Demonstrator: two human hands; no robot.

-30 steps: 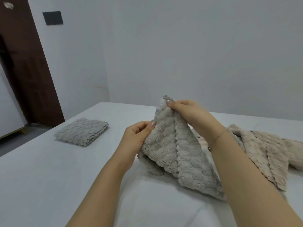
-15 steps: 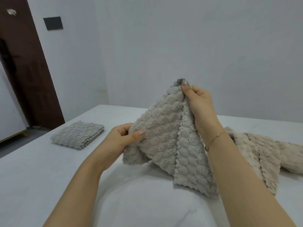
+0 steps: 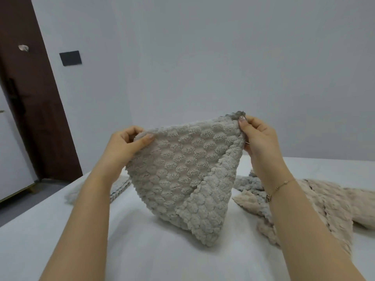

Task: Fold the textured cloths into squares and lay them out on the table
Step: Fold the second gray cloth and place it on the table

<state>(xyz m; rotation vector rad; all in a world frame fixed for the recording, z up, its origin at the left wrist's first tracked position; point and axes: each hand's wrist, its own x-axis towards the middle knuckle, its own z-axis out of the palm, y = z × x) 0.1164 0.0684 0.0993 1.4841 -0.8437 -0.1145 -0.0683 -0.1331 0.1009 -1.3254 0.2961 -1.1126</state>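
Both hands, left (image 3: 125, 145) and right (image 3: 256, 134), pinched the top corners of the grey cloth (image 3: 182, 179), which drooped soft, light and limp, best gripped at its corners

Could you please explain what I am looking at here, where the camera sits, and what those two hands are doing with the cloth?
There is no machine here: a person wears one camera on the head, looking forward and down at their own bare hands. The left hand and the right hand each pinch a top corner of a grey textured cloth, held up so that it hangs over a white table. More beige cloths lie crumpled on the right, still unfolded. A folded cloth peeks out behind the left forearm.
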